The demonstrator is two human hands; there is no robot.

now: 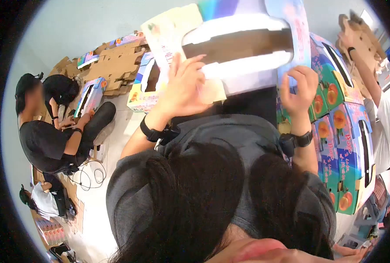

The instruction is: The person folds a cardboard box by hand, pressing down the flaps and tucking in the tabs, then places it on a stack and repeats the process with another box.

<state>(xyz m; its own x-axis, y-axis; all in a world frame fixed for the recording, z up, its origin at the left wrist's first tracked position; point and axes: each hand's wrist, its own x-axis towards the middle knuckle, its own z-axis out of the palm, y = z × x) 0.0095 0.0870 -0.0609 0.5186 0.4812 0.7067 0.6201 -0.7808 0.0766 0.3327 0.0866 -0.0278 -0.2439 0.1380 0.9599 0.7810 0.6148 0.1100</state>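
A printed cardboard box [243, 72] in pale yellow, purple and blue, with a long window-like opening, is tilted up in front of me and partly blurred. My left hand [184, 83] grips its lower left corner, thumb below and fingers spread over the pale panel near a yellow flap [214, 90]. At the lower right corner, my right hand [301, 87] has curled fingers against the light-blue edge. Brown inner cardboard shows through the opening. The contact under the fingers of the right hand is partly hidden.
Stacked fruit-printed boxes [341, 153] stand close on my right. Another box [146, 90] and flattened brown cardboard [116, 65] lie ahead on the left. A seated person [50, 136] handles a box [89, 96]; a cable [89, 175] lies on the floor. Another person [383, 118] reaches up at right.
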